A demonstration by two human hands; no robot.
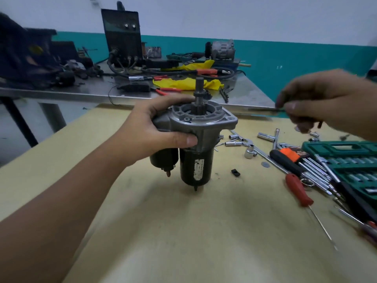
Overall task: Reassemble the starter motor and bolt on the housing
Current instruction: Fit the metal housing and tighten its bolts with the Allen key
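The starter motor point(196, 160) stands upright on the yellow worktop point(183, 231), black body down and pinion shaft point(199, 92) pointing up. Its grey aluminium housing point(206, 119) caps the top, with the black solenoid point(163, 158) beside the body. My left hand point(161, 127) grips the motor at the housing and solenoid, thumb across the front. My right hand point(326, 101) is raised to the right, above the tools, fingers pinched on a thin dark tool point(265, 108) that points left toward the motor; it is blurred.
Loose sockets point(250, 153) and wrenches lie right of the motor. A red-handled screwdriver point(298, 189), a hex key set point(314, 170) and a green socket case point(355, 164) sit at the right edge. A small black part point(235, 172) lies near the motor. A cluttered steel bench point(142, 92) stands behind.
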